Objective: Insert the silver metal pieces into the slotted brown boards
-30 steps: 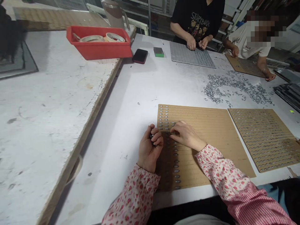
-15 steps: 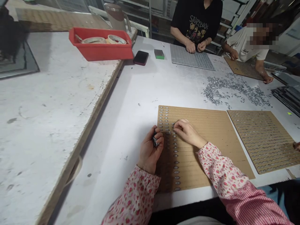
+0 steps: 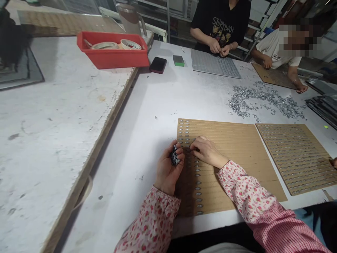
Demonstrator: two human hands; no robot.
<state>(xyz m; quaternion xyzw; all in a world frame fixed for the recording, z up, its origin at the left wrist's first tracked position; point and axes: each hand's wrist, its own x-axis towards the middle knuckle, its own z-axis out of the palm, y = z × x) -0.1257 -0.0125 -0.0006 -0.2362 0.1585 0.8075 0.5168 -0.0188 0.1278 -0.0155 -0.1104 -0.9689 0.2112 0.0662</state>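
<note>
Palm up, my left hand curls round a clump of small silvery leaf-shaped pieces at the left edge of a brown grooved board. Over that board's left part is my right hand, its fingertips pinched together close to the left hand's fingers. What the pinch holds, if anything, is hidden. Columns of the same silvery pieces lie along the grooves on the board's left side; some are in the shadow of my left hand.
A second brown board covered with rows of pieces lies to the right. Loose pieces are heaped beyond. A red bin with tape rolls, a phone and a green-sided block stand farther back. Two people work across the table.
My right hand has shifted slightly left, toward my left hand. The left hand has opened a little, showing more of the pieces. Across the table, a person's hands have moved closer together.
</note>
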